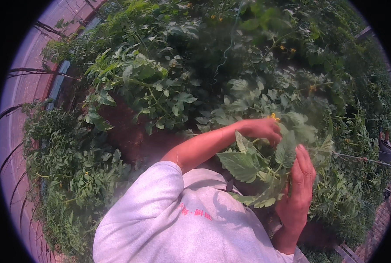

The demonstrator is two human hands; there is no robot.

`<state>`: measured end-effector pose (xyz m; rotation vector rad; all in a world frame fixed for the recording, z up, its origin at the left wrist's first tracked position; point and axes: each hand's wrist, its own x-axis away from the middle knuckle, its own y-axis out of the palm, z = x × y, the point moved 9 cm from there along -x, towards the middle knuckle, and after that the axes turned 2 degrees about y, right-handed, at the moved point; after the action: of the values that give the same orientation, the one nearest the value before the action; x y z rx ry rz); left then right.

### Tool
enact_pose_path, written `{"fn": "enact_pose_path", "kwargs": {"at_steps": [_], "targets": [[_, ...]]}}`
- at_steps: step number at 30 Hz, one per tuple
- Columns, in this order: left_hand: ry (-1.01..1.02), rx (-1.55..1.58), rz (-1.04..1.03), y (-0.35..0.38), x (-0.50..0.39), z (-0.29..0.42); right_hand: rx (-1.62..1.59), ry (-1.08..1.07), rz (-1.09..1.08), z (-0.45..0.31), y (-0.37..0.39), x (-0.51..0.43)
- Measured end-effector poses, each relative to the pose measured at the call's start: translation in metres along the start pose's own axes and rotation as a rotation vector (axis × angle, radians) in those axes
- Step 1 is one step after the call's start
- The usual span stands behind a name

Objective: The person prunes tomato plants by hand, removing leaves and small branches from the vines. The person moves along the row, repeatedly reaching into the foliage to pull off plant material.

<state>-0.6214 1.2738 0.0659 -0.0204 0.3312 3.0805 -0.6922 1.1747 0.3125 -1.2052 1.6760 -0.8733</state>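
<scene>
My left hand [263, 130] reaches across my chest into a leafy tomato plant, its fingers curled downward. Leaves hide its fingertips, so whether it pinches a stem is not clear. A yellow tomato flower [274, 116] shows just above its knuckles. Beside the same shoot my right hand [298, 187] is raised with straight fingers and the palm turned to the leaves. Its thumb lies partly behind foliage. Between the two hands a tomato shoot [271, 171] spreads broad toothed leaves close to my chest.
Dense tomato plants [143, 72] surround me. A loose twine [226, 52] hangs ahead, and a taut string [363, 158] runs off to the right. Plastic sheeting [18, 95] lines the left side. Metal rails [348, 253] lie low at right. A dark object [386, 151] sits at the right rim.
</scene>
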Motion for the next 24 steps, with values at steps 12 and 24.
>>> {"fn": "enact_pose_path", "kwargs": {"at_steps": [12,24], "targets": [[-0.12,0.273,0.987,-0.085,0.34,-0.037,-0.65,-0.061,0.181,-0.015,0.028,-0.034],[0.188,-0.014,1.505,-0.263,0.532,-0.03,-1.06,0.471,-0.21,-0.084,0.261,-0.136]]}}
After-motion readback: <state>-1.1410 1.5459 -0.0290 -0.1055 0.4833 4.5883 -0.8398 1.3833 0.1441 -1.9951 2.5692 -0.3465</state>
